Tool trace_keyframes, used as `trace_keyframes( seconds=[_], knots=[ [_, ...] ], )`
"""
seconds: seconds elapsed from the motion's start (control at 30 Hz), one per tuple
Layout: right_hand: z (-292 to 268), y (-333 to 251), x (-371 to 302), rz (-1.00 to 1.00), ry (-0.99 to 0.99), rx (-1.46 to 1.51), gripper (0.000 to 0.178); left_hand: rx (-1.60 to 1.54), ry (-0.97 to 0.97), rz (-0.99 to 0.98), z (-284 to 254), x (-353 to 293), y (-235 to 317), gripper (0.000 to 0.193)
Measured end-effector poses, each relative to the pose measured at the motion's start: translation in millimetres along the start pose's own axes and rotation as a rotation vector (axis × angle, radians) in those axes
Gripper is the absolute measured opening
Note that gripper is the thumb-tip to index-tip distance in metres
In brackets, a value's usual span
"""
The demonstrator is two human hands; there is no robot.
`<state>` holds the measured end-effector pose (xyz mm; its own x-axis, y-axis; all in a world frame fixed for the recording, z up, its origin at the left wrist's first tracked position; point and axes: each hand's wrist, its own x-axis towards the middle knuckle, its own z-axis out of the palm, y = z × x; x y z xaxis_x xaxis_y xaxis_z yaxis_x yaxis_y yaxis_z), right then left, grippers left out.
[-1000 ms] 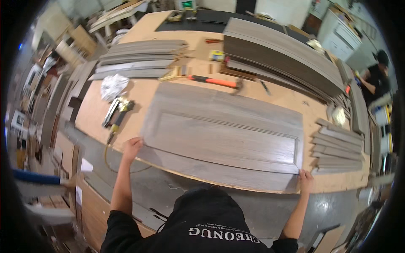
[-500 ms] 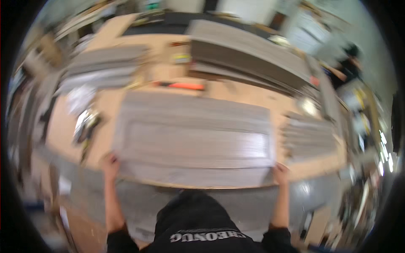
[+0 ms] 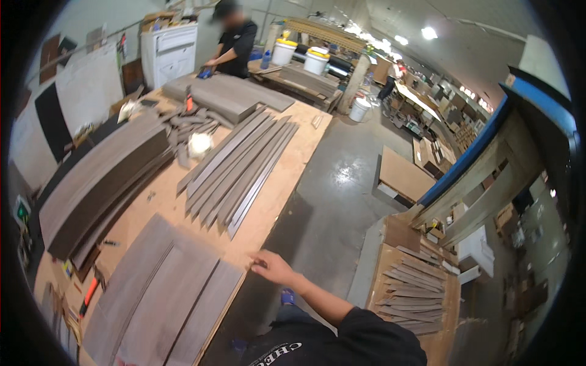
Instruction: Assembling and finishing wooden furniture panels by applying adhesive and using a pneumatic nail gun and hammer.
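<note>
A grey-brown wood-grain panel with long dark grooves lies flat on the worktable, partly cut off by the lower edge. At its near right corner is my right hand, fingers bent and closed around the corner; a small dark patch between thumb and fingers is too small to make out. My left hand is out of view below the picture. Beyond the panel's right end lies a fan of several grey-brown strips. A claw hammer with an orange handle rests past its far side.
A long boxy wood-grain piece stands along the far side of the table. Across the table, a person in black works near a white cabinet. Several strips lie on a second bench at right. A blue-edged frame rises there.
The view has swung to the right, bringing the floor and second bench into sight. My right hand stays by the panel's corner; my left hand has dropped out of the picture.
</note>
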<state>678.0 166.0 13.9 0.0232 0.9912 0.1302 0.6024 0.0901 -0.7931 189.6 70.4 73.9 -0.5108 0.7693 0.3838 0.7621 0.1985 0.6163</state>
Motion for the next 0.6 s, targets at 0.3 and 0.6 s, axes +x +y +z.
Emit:
trace_keyframes(
  seconds=[0.3, 0.6],
  knots=[
    [-93, 131, -64, 0.167, 0.068, 0.273, 0.037, -0.035, -0.594, 0.674, 329, -30, 272, 0.077],
    [-222, 233, -64, 0.515, 0.302, 0.259, 0.034, 0.201, -0.596, 0.575, 436, -14, 397, 0.083]
  ],
)
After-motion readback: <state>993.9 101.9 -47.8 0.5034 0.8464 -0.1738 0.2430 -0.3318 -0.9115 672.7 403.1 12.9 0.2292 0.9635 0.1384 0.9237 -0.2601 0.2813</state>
